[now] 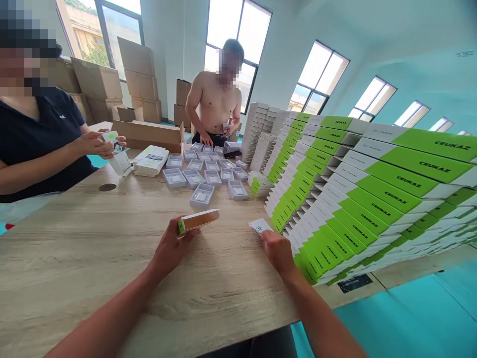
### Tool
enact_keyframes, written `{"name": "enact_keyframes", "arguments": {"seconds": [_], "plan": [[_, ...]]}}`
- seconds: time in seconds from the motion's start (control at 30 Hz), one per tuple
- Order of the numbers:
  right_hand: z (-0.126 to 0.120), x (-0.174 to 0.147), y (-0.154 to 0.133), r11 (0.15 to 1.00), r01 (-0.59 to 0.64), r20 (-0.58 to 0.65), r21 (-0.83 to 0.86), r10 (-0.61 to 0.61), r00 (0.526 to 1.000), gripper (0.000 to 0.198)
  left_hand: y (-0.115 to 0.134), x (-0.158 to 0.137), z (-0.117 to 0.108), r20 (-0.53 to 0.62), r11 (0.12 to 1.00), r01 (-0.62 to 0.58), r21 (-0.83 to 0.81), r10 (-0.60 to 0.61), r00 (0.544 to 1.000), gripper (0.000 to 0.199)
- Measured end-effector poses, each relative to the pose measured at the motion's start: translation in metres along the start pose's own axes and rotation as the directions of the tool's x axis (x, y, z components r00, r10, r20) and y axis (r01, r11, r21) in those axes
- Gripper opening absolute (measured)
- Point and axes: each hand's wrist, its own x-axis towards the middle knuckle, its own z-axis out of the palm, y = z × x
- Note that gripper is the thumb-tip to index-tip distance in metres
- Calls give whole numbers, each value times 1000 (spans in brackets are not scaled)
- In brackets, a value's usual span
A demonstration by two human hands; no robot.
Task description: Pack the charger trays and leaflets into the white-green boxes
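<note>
My left hand is closed around a small carton, which it holds tilted just above the table. The carton's open side shows a brown inside, and a bit of green shows at its near end. Over to the right, my right hand pinches a white folded leaflet with small dark print, low over the wooden table. Right beside that hand rises a tall stack of white and green boxes marked CEUKAZ. Beyond both hands lie several white plastic trays with pale square pieces inside.
A pile of printed flat cartons lies at the left back, before a long cardboard box. One co-worker at the left handles a white carton. Another person stands behind the trays. White box stacks stand at the back.
</note>
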Motion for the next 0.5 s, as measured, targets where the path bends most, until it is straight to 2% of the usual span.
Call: {"name": "enact_keyframes", "arguments": {"seconds": [0.17,0.33,0.5], "plan": [[5,1,17,994,-112,66,14,111,992,36,1,-1,0,14,1000,9,15,-9,1000,48],[-4,12,23,969,-229,26,90,227,973,41,2,-2,0,27,999,22,25,-23,999,46],[-13,10,13,943,-262,-41,204,275,960,49,3,-3,1,13,1000,18,5,-18,1000,46]]}}
